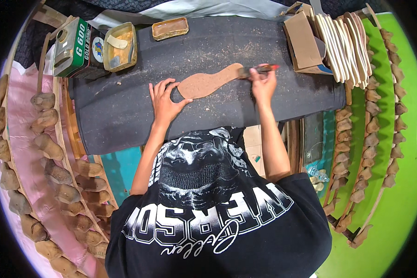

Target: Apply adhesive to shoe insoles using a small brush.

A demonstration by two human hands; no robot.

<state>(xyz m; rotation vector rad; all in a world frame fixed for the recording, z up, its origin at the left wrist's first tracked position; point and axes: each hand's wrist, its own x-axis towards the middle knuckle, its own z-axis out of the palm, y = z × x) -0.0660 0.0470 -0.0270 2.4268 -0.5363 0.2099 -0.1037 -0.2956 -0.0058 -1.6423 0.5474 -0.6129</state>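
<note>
Dark felt-like covering, dusted with pale crumbs, spans the tabletop; on it lies a flat brown sole-shaped insole, cork-textured, its long axis running from lower left to upper right. The left hand rests with fingers spread flat at the insole's rounded near end — touching its edge — while the right hand has its grip closed around a brush whose dark head meets the insole's far end. A glue tin and stacked pale insoles flank the work.
</note>
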